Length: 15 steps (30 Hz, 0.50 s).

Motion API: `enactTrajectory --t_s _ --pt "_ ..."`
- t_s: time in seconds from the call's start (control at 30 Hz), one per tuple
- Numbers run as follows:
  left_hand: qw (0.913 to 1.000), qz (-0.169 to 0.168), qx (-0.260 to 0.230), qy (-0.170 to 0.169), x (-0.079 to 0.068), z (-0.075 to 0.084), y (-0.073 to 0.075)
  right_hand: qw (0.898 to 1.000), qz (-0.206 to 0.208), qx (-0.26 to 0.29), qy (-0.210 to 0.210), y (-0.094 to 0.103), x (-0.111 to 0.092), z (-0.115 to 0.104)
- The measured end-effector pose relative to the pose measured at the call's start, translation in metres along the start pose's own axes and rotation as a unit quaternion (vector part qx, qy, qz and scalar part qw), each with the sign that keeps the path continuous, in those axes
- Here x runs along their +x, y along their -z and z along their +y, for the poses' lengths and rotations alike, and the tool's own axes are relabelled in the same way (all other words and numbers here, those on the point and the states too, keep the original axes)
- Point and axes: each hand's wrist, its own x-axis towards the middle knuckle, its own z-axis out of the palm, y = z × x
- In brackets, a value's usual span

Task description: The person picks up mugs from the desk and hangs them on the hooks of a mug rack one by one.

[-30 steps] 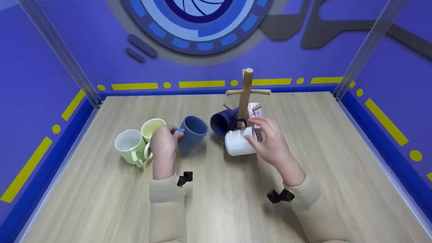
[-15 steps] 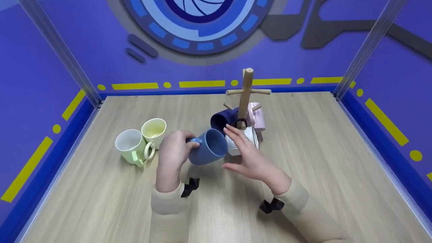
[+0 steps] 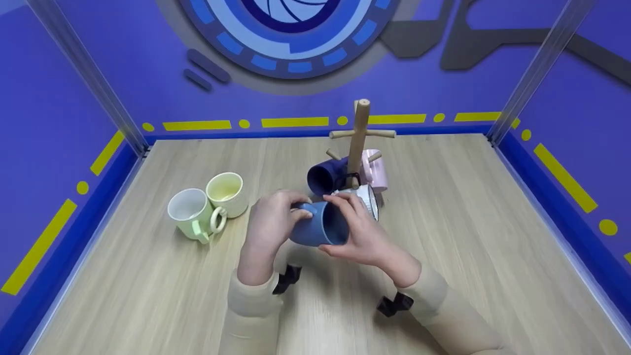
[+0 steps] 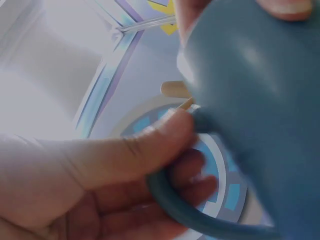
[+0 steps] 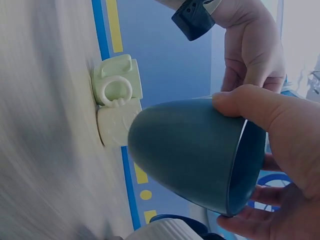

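A blue mug (image 3: 309,231) hangs tilted in the air between both hands, its mouth facing right. My left hand (image 3: 268,222) grips its handle (image 4: 172,202), thumb and fingers closed on the loop. From the other side my right hand (image 3: 369,239) holds the rim end; in the right wrist view its thumb lies on the mug's wall (image 5: 185,150) and its fingers reach the opposite side of the rim. Just behind the right hand is a white ribbed mug (image 3: 367,196) with a black handle at a low peg of the wooden mug tree (image 3: 359,143). The right hand partly hides it.
A dark blue mug (image 3: 323,177) lies tilted left of the post, and a pink mug (image 3: 377,172) is behind it to the right. A light green mug (image 3: 190,217) and a cream-yellow mug (image 3: 229,197) stand upright at the left. Upper pegs (image 3: 382,134) stick out sideways.
The left hand has carried the blue mug rightward and tipped it toward its side. My right hand has left the white ribbed mug and taken hold of the blue mug's rim end.
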Motion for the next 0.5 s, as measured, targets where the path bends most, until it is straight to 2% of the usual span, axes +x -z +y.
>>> enactTrajectory --t_s 0.07,0.13,0.2,0.27,0.37,0.5 --pt "0.9977 0.05 -0.031 -0.032 0.0 0.0 -0.002 1.0 0.02 0.01 -0.006 0.0 0.001 -0.001" --pt "0.9904 0.098 -0.078 -0.059 0.002 -0.001 -0.004 0.999 0.042 0.023 -0.015 0.0 0.002 -0.003" --pt "0.9783 0.143 -0.127 -0.081 0.006 -0.004 -0.008 0.997 0.067 0.039 -0.023 0.001 0.004 -0.004" --pt "0.9644 0.174 -0.181 -0.083 0.011 -0.007 -0.011 0.994 0.088 0.053 -0.034 0.004 0.008 -0.006" --pt "0.9464 0.187 -0.26 -0.044 0.02 -0.014 -0.015 0.988 0.114 0.084 -0.056 0.012 0.019 -0.01" --pt "0.9175 0.164 -0.361 0.035 0.032 -0.025 -0.021 0.977 0.139 0.119 -0.109 0.023 0.037 -0.014"
